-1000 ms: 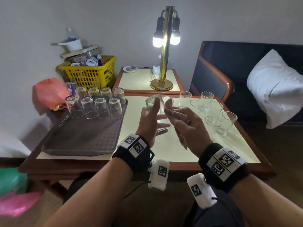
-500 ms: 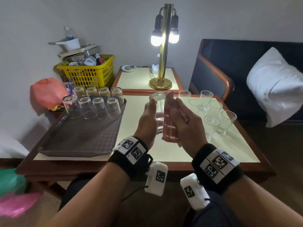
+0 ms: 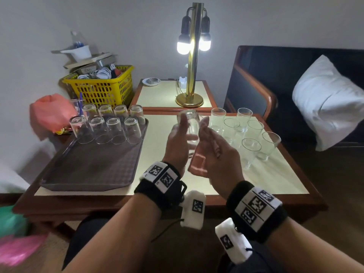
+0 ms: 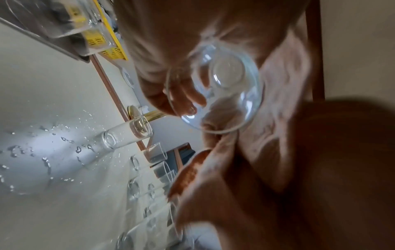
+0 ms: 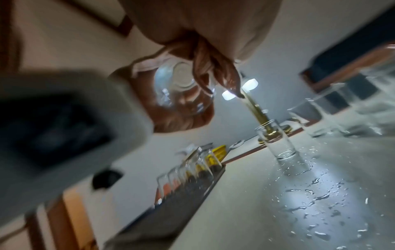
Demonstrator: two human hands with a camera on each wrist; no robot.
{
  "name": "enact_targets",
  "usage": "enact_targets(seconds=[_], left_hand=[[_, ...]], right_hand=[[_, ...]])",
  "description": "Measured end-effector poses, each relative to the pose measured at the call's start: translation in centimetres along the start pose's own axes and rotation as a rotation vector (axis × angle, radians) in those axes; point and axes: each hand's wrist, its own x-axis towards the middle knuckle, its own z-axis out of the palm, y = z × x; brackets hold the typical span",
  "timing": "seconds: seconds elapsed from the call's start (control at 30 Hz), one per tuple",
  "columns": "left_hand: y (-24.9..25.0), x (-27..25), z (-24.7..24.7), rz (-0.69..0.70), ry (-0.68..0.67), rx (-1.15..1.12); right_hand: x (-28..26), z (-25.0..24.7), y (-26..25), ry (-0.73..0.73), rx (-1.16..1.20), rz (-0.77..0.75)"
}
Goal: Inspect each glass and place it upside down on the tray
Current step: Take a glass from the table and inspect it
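Observation:
I hold one clear glass (image 3: 190, 123) up over the cream table (image 3: 157, 142), between both hands. It is tilted, base up and away, mouth toward my wrists. My left hand (image 3: 178, 136) curls fingers and thumb round the glass (image 4: 226, 81). My right hand (image 3: 209, 134) lies against its other side with fairly straight fingers (image 5: 215, 74) touching the glass (image 5: 179, 88). The grey tray (image 3: 88, 170) sits left of my hands with several glasses (image 3: 116, 131) standing upside down along its far end.
Several upright glasses (image 3: 252, 148) stand on the table's right half, close to my right hand. Water drops (image 5: 310, 199) lie on the tabletop. A lit brass lamp (image 3: 194, 56) stands on the side table behind. A yellow basket (image 3: 102, 89) and a pink bag (image 3: 51, 111) are at the back left.
My right hand has closed in against the glass that my left hand held. Both hands have lifted it a little and tipped its base up.

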Motion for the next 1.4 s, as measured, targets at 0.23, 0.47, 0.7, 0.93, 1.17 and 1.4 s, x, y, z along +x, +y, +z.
enact_targets(seconds=[0.23, 0.47, 0.7, 0.93, 1.17, 1.4], left_hand=[[-0.5, 0.1, -0.1, 0.017, 0.037, 0.007], [0.1, 0.4, -0.1, 0.025, 0.029, 0.017], [-0.2, 0.1, 0.7, 0.010, 0.011, 0.011], [0.1, 0.3, 0.6, 0.013, -0.024, -0.016], [0.0, 0.0, 0.3, -0.047, -0.074, 0.035], [0.3, 0.6, -0.2, -0.052, -0.063, 0.020]], right_hand=[[0.6, -0.2, 0.3, -0.011, -0.007, 0.009], [0.7, -0.2, 0.8, -0.005, -0.032, -0.007], [0.9, -0.8, -0.3, -0.066, -0.053, -0.007], [2.0, -1.8, -0.5, -0.009, 0.160, 0.057], [2.5, -1.8, 0.7, 0.017, -0.130, -0.112], [1.6, -1.3, 1.4, -0.010, -0.046, -0.089]])
